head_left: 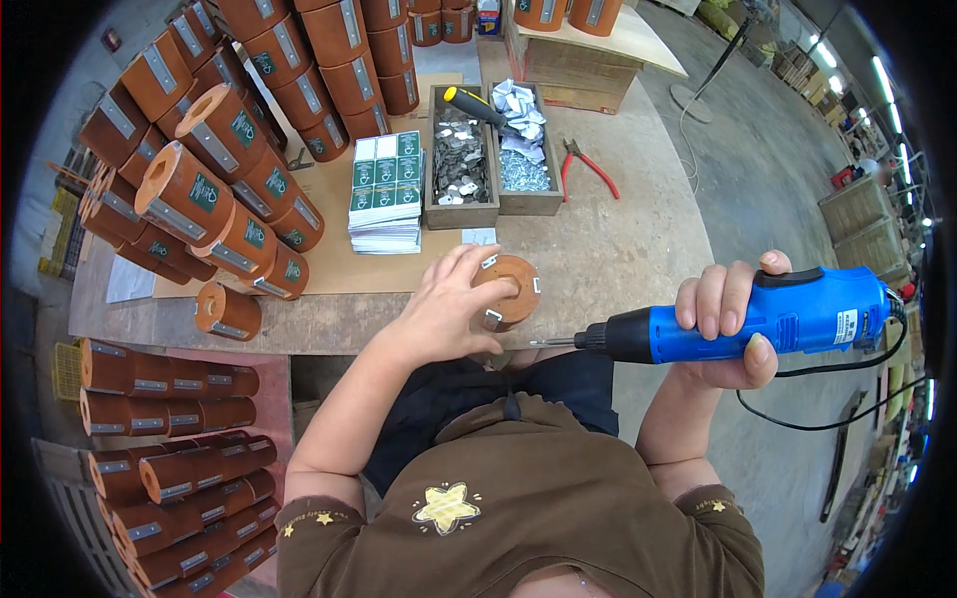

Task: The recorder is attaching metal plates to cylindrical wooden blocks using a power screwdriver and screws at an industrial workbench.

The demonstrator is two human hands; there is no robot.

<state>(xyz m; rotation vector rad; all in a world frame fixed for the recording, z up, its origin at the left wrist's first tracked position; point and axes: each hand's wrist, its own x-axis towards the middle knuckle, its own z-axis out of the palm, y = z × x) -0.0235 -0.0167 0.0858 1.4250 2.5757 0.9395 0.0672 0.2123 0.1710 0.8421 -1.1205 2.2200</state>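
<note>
Workshop floor of bare concrete spreads around a worn wooden bench (618, 249), crowded with stacked brown cylinders (214, 169) that carry metal strips and green labels. More of them lie in rows on a low shelf at the left. At the bench's near edge one brown cylinder (505, 289) stands on end, hollow in the middle, with small metal brackets at its rim. The left hand (444, 309) lies spread across its top, pressing it steady. The right hand (723, 324) is wrapped tight around a blue electric screwdriver (768, 319), held level, its thin bit pointing at the cylinder's side but stopping just short. It looks like a bracket is about to be screwed down; the bit needs lining up with the screw. Behind sit two wooden trays (488, 164) of metal bits, a label stack (387, 189) and red-handled pliers (588, 164).
</note>
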